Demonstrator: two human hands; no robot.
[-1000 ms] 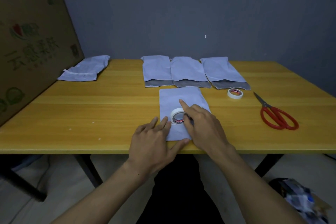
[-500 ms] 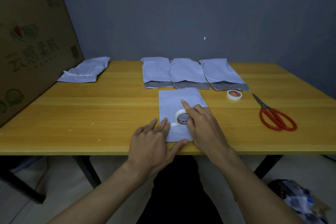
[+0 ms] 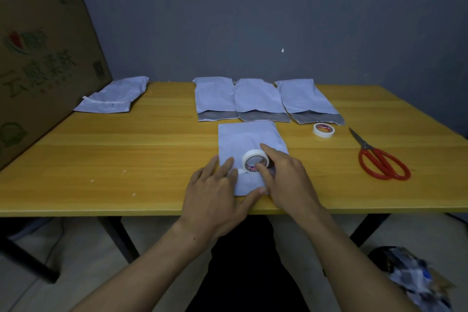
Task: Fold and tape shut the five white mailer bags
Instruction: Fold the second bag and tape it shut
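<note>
Mailer bag (image 3: 249, 137), seemingly thin, limp and slippery, lies folded at the near edge of the table (image 3: 126, 159), best pinned flat. Left hand (image 3: 215, 192) presses it with straight, spread fingers; right hand (image 3: 286, 180) pinches the tape roll (image 3: 255, 161) standing on it.

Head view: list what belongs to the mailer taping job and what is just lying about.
Job: near mailer, tape roll on it, three open mailers behind, taped mailer far left, scissors.
Lying about: spare tape roll, cardboard box, crumpled bundle on the floor.
</note>
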